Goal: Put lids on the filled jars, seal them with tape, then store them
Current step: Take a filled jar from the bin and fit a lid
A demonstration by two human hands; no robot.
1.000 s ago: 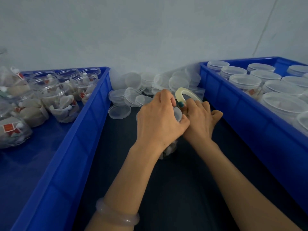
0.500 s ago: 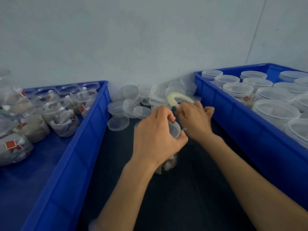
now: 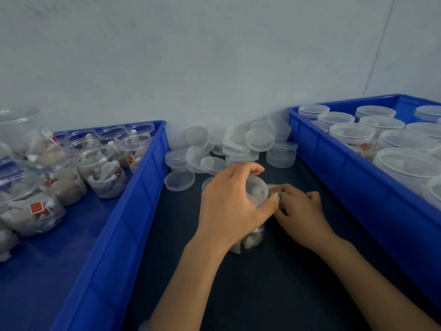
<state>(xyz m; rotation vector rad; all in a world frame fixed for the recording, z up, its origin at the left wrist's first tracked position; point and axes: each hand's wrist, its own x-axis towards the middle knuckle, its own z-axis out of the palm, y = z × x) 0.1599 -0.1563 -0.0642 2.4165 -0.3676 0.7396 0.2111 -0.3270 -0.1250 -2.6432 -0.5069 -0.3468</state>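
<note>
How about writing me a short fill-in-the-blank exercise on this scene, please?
The left bin and the right bin are both ____.
The jars without lids stand in the ____ bin.
The left hand grips a jar standing ____ the bins.
Missing words: blue, left, between.

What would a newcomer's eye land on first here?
Two hands meet at centre: the left hand grips a lidded jar on the dark table, the right hand close against its side. The left blue bin holds open filled jars, the right blue bin lidded jars; loose lids heap between them.
</note>
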